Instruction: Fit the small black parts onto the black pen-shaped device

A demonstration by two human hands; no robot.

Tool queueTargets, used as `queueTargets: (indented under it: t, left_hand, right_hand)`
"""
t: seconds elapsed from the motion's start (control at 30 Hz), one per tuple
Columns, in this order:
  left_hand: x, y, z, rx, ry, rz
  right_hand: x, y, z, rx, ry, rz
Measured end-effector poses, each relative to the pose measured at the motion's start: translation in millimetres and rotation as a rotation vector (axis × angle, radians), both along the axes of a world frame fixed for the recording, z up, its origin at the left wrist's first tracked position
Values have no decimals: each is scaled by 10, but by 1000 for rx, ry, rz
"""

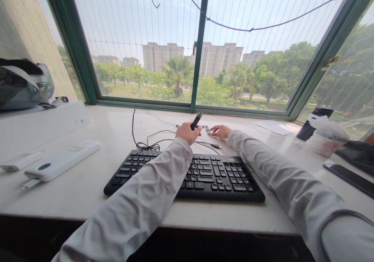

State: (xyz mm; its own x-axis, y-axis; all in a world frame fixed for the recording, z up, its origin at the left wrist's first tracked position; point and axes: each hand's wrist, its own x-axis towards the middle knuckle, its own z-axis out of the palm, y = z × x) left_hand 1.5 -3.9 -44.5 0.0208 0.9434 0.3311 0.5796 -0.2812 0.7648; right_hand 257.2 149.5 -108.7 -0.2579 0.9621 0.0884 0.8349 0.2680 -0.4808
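Grey sleeves (154,188) occupy the foreground, the left one crossing above a black keyboard (209,178) that lies on the pale tabletop (228,219), on the near side of both hands. Left hand (187,132): fingers closed around a dark, stick-like tool (196,121), held tilted, its upper end pointing up and away to the right. Right hand (221,131): set apart from the left and lower, palm down, fingertips at small dark pieces (207,130) lined up between the two hands; whether the fingers grip a piece or merely touch it cannot be told. On the keyboard, nearer than the right hand, the top row of the number block appears as bare sockets. A cable plug (215,146) rests just in front of the gap between the hands; coiled cable (148,146) lies to the left of the left hand. Well to the left are a white device (62,160) and a white box (43,129). Beyond the right hand lies paper (271,127); farther right, a plastic bag (326,137) and a phone (352,179). Behind both hands stands a green-framed window (199,51).
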Motion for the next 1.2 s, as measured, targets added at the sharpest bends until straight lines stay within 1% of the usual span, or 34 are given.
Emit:
queueTargets:
  t: [0.1,0.2,0.27,0.37,0.43,0.5,0.6,0.67,0.73,0.83,0.9,1.0,1.1,1.2]
  left_hand:
    - [-1,-4,8,-5,-1,1]
    - [-4,-1,8,-4,-2,-2]
    - [-8,5,4,-3,1,-3]
    - [-17,15,1,-5,1,-3]
    - [-24,14,6,0,-5,-2]
    - [-26,4,14,19,-28,1]
    - [-9,-27,31,75,-157,-35]
    - [22,-62,45,86,-326,-112]
    - [67,-113,65,51,-533,-215]
    - [140,-210,97,-29,-800,-315]
    - [180,-267,109,-51,-919,-339]
    - [228,-316,97,-66,-1066,-384]
    - [281,-345,52,-116,-1201,-446]
    - [363,-397,-4,-178,-1289,-482]
  right_hand:
    - [29,-3,48,0,-11,-6]
    - [82,-31,158,4,-12,-21]
    - [135,-73,278,18,-9,-25]
    - [236,-202,521,66,-15,-16]
    - [296,-356,693,92,-30,4]
    - [325,-577,835,161,-67,27]
    - [264,-1001,927,267,-66,85]
    - [157,-1289,893,341,-36,157]
    - [21,-1532,802,393,-2,241]
    - [-176,-1769,631,458,27,314]
    - [-282,-1859,535,467,9,350]
    - [-410,-1956,442,474,15,377]
    - [-515,-2046,401,454,49,388]
    - [-587,-2112,385,405,109,414]
